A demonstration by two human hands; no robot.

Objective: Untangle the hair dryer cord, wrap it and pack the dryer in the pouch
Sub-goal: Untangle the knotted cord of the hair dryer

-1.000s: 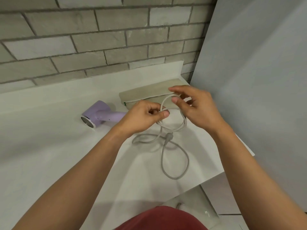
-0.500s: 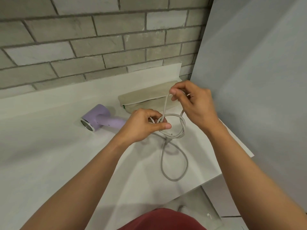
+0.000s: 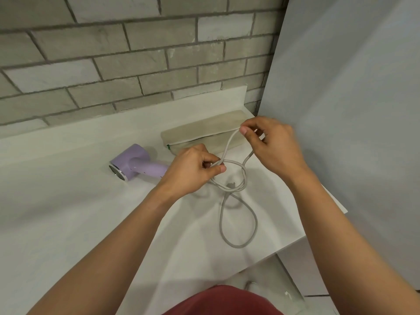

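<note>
The cord (image 3: 245, 178) is held above the worktop (image 3: 68, 201) in a loose overhand tangle. Only its lower loop (image 3: 238, 246) lies flat on the surface.

Change over the last second:
1. My right hand (image 3: 277, 144) has drawn one strand up and back, towards the pouch (image 3: 200, 135). The fingers (image 3: 244, 131) pinch that strand at its highest point.
2. My left hand (image 3: 193, 171) has stayed at the crossing. Its fingers (image 3: 218, 169) are clamped on the cord where the strands overlap.
3. The upper ring of the tangle has become wider and rounder. The slack that lay on the worktop under my left hand is no longer seen there.

Meaning for the task: the tangle appears to be loosening, not tightening. The untangling step is still in hand. Wrapping and packing have not begun. I cannot tell where the plug is; a dark mark inside the ring may be only a shadow.

The lilac hair dryer (image 3: 136, 164) lies on its side on the worktop, left of my left hand, its handle running under that hand. The beige pouch lies flat behind both hands, with its zip apparently closed. Beyond is a brick wall (image 3: 136, 64); a grey panel (image 3: 352, 110) stands to the right.
</note>
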